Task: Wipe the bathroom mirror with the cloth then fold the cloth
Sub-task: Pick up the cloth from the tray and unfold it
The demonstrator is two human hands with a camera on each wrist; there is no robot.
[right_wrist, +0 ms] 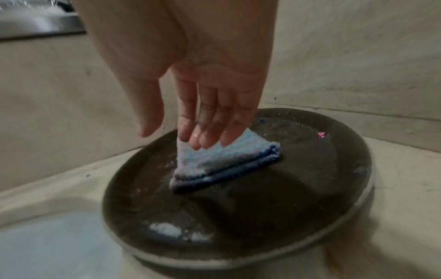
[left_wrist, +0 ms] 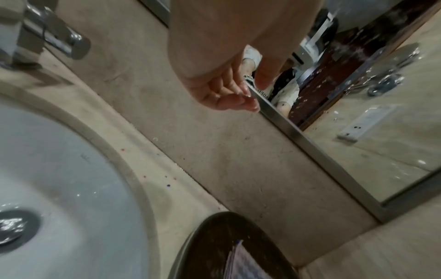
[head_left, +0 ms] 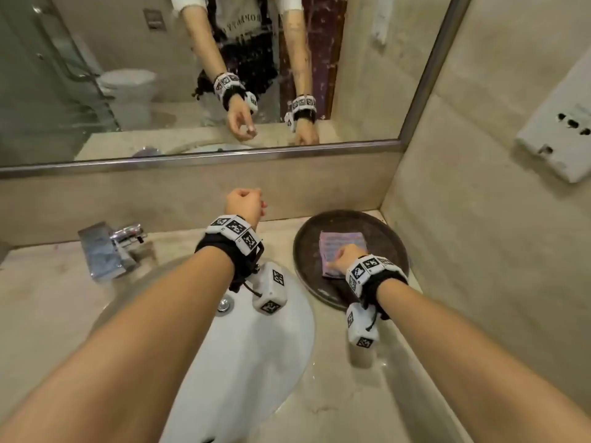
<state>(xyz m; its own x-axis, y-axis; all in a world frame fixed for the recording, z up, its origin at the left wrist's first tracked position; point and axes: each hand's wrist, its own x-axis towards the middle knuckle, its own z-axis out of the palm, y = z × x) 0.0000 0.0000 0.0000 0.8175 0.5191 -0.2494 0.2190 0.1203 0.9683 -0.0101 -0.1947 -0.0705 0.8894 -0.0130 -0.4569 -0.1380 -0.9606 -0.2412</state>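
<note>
1. Terry-like weave, pale blue on top with a darker blue edge: the cloth (right_wrist: 214,160) lies folded into a small thick pad on the dark round tray (head_left: 307,247), which sits on the counter in the corner, just beside the basin (head_left: 256,346).
2. I read the right hand (head_left: 347,255) as loose and fairly straight, fingertips (right_wrist: 203,139) down on the pad's top layer. No curl or pinch around it that I can see; thumb stands apart to the side.
3. The left hand (head_left: 244,204) hangs over the counter's back edge below the mirror (head_left: 96,75), fingers loosely curled, holding nothing.
4. Handling judgement: light, soft, no stiffness. Stacked layers will likely slide on each other and spill open if I lift by the top ply alone.
5. Wet glints show on the fingertips and specks on the tray, so the cloth may be damp: a bit heavier, clingier, prone to sticking to the tray.
6. Best hold, I judge: thumb under the near folded edge, fingers over the top, pinching all layers together at the thick dark-blue fold nearest the wrist camera.
7. Nothing fragile about the cloth itself. The tray could skid if I drag instead of lifting.
8. Mirror shows streaks and spatter across the middle, so I judge the wipe is not yet done.
</note>
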